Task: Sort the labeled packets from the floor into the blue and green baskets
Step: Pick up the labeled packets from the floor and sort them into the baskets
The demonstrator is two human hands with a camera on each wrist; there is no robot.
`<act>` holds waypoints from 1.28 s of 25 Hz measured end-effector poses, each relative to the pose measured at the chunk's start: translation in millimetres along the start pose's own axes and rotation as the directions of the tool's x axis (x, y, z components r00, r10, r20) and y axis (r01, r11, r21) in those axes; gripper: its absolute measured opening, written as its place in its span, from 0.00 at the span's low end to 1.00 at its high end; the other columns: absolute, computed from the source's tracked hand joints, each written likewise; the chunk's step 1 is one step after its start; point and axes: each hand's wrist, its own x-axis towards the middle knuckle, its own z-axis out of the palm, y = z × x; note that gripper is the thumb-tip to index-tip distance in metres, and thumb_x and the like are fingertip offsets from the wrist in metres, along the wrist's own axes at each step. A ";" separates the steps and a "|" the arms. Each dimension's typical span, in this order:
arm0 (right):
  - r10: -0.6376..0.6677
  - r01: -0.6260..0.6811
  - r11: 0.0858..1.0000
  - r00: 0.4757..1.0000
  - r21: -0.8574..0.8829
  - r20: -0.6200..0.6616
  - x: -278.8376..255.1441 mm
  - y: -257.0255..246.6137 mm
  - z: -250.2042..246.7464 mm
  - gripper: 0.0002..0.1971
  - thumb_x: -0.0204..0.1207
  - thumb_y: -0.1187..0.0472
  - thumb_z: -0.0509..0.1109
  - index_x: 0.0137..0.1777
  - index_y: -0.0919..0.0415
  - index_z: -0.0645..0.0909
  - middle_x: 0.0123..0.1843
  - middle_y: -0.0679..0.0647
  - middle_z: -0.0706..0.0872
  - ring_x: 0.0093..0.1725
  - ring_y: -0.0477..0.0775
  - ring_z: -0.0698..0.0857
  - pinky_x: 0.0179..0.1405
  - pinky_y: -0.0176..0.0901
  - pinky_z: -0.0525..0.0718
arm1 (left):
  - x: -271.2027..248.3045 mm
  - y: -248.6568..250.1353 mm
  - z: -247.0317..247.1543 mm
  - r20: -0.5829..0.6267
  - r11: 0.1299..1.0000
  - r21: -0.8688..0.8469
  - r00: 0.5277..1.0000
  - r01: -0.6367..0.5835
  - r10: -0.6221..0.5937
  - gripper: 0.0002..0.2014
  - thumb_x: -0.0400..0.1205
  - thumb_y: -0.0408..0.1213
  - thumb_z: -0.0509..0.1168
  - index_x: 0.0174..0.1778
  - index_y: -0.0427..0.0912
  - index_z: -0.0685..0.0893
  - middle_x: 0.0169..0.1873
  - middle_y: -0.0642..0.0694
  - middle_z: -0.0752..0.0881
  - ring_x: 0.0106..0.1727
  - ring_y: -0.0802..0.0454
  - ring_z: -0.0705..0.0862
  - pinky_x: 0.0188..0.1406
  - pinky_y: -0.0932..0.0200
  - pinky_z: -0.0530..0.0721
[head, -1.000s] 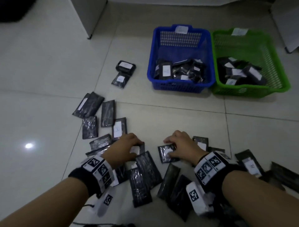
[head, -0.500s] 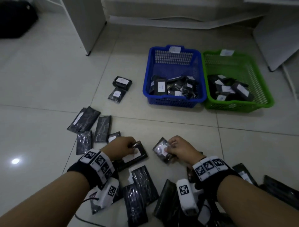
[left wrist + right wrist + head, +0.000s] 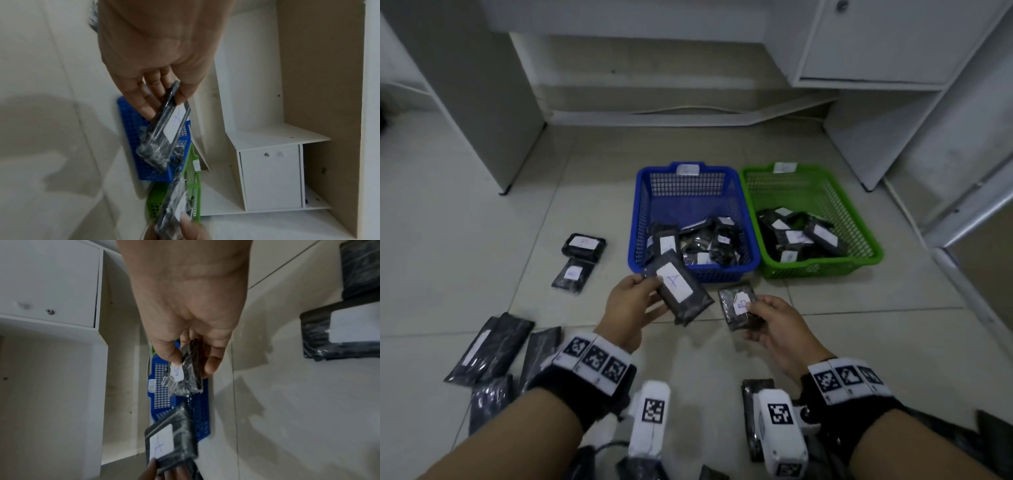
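Carrying two packets toward the baskets: the left hand (image 3: 631, 305) pinches the packet labelled A (image 3: 677, 287), the right hand (image 3: 774, 323) pinches the packet labelled B (image 3: 739, 306). Next, I judge, each must drop into its matching basket, blue (image 3: 642, 205) or green (image 3: 859, 226); the basket tags are unreadable.

White furniture is being seen along the far edge of the tiled floor (image 3: 465, 240).

A white cabinet door (image 3: 887, 41) with a small round knob (image 3: 842, 4) is being shown at the far right corner, an open shelf (image 3: 277, 134) being seen beside it in the left wrist view, while a white upright panel (image 3: 469, 96) is being stood at the far left and a pale cable (image 3: 688, 110) is being run along the base of the back wall.
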 end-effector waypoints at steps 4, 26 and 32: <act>-0.073 0.076 0.997 0.995 0.030 -0.067 12.3 -31.0 -15.6 0.02 0.78 0.68 0.68 0.48 0.63 0.77 0.27 0.55 0.84 0.20 0.49 0.80 0.17 0.38 0.75 | 48.9 23.1 48.3 -0.017 0.989 -0.120 0.997 -0.083 0.082 0.10 0.83 0.25 0.61 0.57 0.40 0.73 0.46 0.37 0.84 0.37 0.47 0.85 0.37 0.53 0.89; -0.148 0.195 0.961 0.961 0.195 -0.232 38.0 -40.6 -99.9 0.16 0.79 0.79 0.61 0.66 0.75 0.76 0.50 0.63 0.85 0.47 0.56 0.86 0.47 0.36 0.88 | 49.4 -81.6 79.9 0.800 0.009 0.494 0.459 -0.869 0.388 0.15 0.77 0.29 0.66 0.59 0.44 0.85 0.60 0.47 0.81 0.61 0.49 0.78 0.65 0.55 0.76; -0.223 0.020 0.902 0.878 -0.432 -0.424 -26.1 46.1 -185.3 0.12 0.77 0.69 0.69 0.60 0.67 0.86 0.58 0.62 0.88 0.54 0.53 0.85 0.47 0.27 0.80 | 14.7 -151.0 84.6 0.868 0.103 0.277 0.203 -0.955 -0.454 0.34 0.67 0.42 0.79 0.69 0.41 0.79 0.69 0.43 0.76 0.69 0.49 0.72 0.71 0.57 0.69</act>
